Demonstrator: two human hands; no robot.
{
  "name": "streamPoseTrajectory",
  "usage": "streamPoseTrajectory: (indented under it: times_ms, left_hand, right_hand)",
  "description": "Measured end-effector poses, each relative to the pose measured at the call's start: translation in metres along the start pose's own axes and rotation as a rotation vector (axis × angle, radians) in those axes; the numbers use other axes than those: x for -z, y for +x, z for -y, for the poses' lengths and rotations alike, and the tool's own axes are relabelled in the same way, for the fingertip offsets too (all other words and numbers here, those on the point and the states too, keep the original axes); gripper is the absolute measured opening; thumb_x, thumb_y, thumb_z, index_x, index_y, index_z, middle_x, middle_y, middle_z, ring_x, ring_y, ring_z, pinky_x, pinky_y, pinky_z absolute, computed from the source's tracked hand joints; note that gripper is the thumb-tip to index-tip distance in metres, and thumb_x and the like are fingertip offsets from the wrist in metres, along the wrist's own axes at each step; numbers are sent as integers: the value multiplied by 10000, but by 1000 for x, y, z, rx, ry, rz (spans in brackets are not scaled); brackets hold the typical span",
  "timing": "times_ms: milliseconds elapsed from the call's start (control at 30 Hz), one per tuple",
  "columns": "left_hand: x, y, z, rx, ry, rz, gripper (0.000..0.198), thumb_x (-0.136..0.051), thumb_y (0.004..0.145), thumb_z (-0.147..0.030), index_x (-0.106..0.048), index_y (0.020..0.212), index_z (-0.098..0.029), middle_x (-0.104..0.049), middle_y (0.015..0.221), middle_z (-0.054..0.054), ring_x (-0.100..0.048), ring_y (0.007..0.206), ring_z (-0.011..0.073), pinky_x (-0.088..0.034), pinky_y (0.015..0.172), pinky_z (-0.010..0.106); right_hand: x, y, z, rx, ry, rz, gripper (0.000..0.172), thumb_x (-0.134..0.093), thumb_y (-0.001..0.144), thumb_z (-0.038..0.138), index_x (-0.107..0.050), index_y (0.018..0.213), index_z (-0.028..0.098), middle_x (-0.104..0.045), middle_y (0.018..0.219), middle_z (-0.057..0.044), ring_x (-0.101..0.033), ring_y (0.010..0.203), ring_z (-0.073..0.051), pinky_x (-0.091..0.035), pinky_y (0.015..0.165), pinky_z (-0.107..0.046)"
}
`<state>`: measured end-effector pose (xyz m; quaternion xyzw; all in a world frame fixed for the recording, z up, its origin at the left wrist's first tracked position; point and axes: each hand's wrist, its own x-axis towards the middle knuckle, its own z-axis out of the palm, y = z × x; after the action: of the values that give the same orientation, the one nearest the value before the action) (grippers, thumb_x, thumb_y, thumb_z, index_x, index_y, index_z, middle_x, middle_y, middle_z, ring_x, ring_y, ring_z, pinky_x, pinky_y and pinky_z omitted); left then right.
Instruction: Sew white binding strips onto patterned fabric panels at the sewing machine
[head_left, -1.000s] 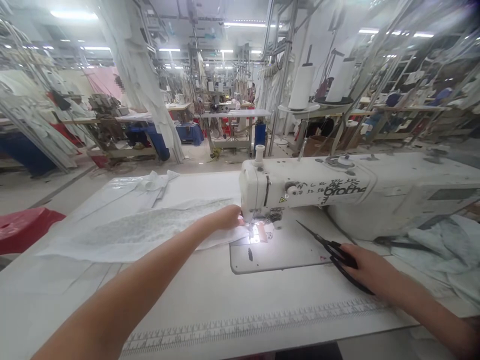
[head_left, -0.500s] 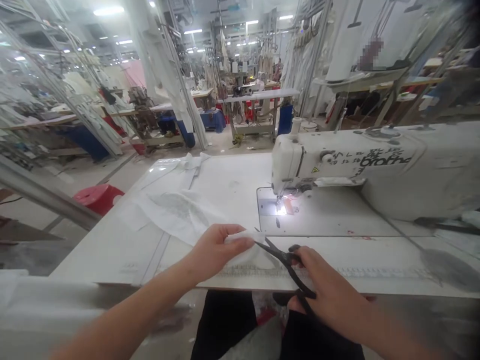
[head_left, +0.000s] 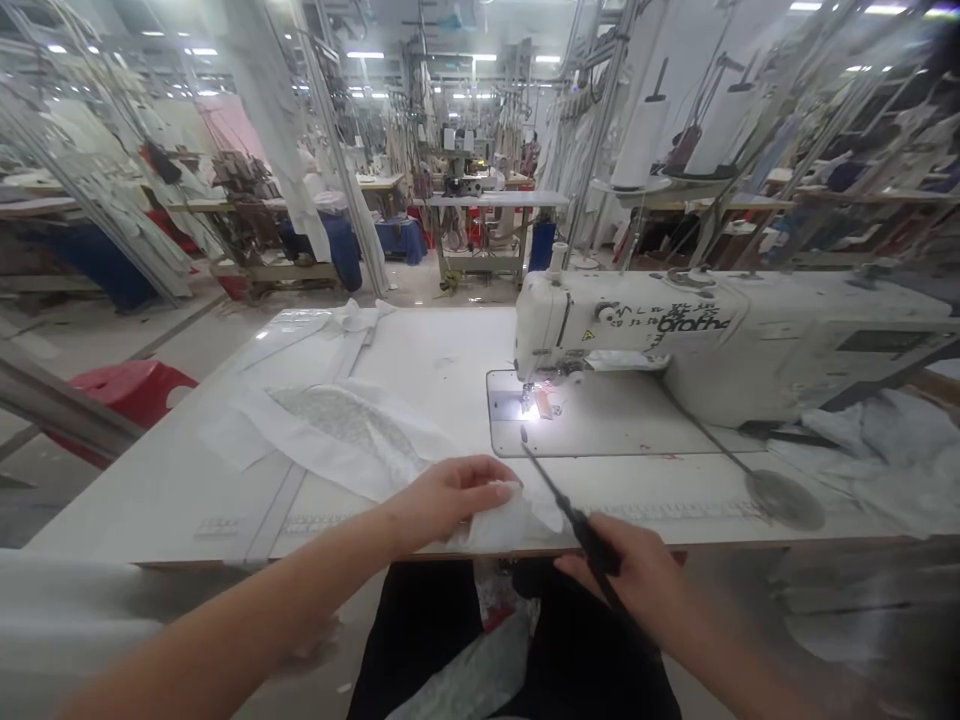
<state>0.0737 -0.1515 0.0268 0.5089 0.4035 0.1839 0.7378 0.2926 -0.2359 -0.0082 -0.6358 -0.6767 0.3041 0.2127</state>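
White fabric piece (head_left: pixel 352 432): laid flat on the table (head_left: pixel 150 490), in front of and to the left of the sewing machine (head_left: pixel 720 335). Its near end is gathered at the table edge, in front of the machine's needle.
Left hand (head_left: pixel 450 495): seen palm down, with the forearm stretched in from the lower left. The fingers are curled, and the fabric's near end is pinched between thumb and fingertips.
Right hand (head_left: pixel 637 580): held at the table's near edge, in front of the machine's bed, with the forearm brought in from the lower right. The fingers are closed round the handles of the scissors (head_left: pixel 559 495).
Scissors: black and tilted up and away, with the tip pointed towards the lit needle plate. The blades appear drawn together. They are passed just beside the pinched fabric end, and whether they touch it cannot be told.
Sewing machine: white, stood on the right part of the table, with its lamp lit over the needle.
Loose cloth heap (head_left: pixel 885 450): piled to the right of the machine's base.
Red stool (head_left: pixel 127 385): placed on the floor, well to the left of the machine, beyond the table.
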Motion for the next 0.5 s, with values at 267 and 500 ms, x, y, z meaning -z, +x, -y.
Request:
streamPoseTrajectory:
  times_ms: [267, 500]
  left_hand:
    - [1, 7, 3, -44, -191, 78, 195, -676, 723, -235, -592, 885, -167, -553, 727, -6, -497, 588, 57, -379, 559, 175]
    - [2, 13, 16, -47, -57, -34, 128, -643, 730, -268, -601, 773, -155, -544, 645, -14, -457, 532, 59, -324, 504, 176]
  right_hand:
    - [5, 32, 41, 306, 208, -199, 110, -546, 738, 176, -500, 831, 214, -551, 746, 14, -531, 647, -141, -423, 571, -237]
    - [-14, 37, 44, 371, 221, -300, 125, -547, 717, 131, -457, 739, 216, -486, 662, 29, -467, 580, -130, -383, 534, -236]
